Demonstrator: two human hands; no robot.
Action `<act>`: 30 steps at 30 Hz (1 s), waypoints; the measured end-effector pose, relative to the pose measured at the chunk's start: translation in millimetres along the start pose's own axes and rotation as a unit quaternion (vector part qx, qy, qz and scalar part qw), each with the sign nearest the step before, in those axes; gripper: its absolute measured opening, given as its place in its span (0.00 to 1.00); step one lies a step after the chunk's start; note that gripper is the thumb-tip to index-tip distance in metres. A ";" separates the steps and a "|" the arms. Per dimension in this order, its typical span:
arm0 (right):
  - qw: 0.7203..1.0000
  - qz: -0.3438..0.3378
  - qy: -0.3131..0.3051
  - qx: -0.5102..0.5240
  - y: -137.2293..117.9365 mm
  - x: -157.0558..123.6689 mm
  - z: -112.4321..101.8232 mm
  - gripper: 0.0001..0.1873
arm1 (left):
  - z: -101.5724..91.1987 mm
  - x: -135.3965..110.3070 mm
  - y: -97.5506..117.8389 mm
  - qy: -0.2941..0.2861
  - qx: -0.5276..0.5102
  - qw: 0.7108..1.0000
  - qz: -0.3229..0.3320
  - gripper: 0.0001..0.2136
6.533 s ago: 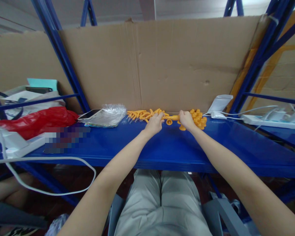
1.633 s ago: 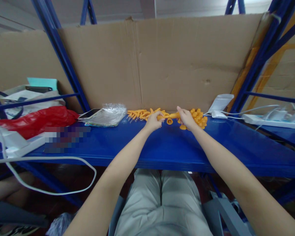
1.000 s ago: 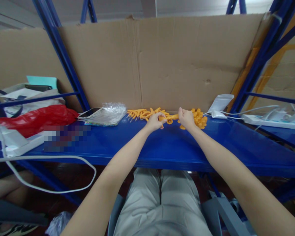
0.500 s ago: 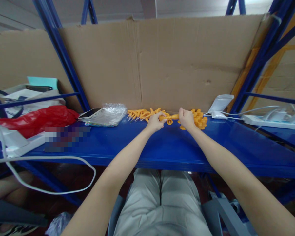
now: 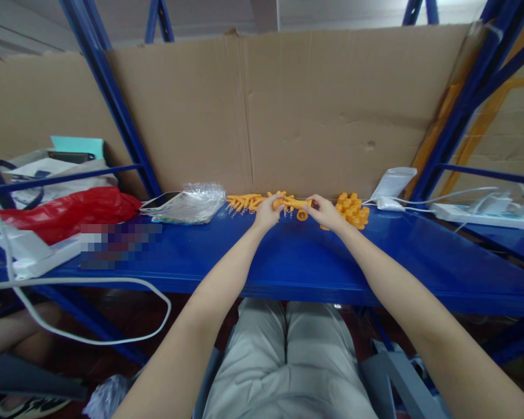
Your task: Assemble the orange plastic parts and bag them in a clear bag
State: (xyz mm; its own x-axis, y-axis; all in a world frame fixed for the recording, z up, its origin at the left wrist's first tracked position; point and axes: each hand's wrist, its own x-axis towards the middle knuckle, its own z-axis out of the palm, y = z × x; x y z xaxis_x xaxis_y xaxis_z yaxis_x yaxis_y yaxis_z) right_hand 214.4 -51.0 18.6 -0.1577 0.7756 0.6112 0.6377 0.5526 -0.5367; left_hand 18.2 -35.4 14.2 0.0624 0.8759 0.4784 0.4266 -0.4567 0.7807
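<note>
Piece (image 5: 296, 203): orange, elongated, approx. horiz.; L hand (image 5: 267, 214) fingers grasping one end, R hand (image 5: 327, 214) fingers pinching other.

Place: a workshop, by its look
Posts (image 5: 114, 102): blue metal
Backing: tall cardboard sheet (image 5: 332, 87)
Worktop (image 5: 305, 262): blue, bearing heaped orange parts (image 5: 353, 210)

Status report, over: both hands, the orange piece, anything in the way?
Left hand, right hand: both on the orange piece. Piece: sideways between them. Closest by: round orange part, near side; orange heap to the right.
</note>
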 end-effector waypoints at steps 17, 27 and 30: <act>0.992 -0.064 -0.060 -0.089 -8.3 -5.7 13.0 0.18 | -1.1 14.7 -29.4 0.069 -0.010 0.998 0.004 0.21; 0.948 0.119 0.037 -0.293 -12.0 -3.1 -2.1 0.21 | -2.6 7.8 -19.8 0.008 0.179 0.984 -0.025 0.22; 0.935 0.149 0.018 -0.322 -10.6 -2.7 -5.3 0.22 | -3.6 6.2 -19.4 -0.019 0.228 0.973 0.016 0.18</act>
State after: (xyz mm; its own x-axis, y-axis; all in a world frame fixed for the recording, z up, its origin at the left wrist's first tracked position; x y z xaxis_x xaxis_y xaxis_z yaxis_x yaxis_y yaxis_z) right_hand 212.0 -60.5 25.7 0.1164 0.8488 0.5158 0.9729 0.0071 -0.2313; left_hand 7.1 -21.7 3.5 0.1113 0.8719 0.4769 0.7791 -0.3745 0.5028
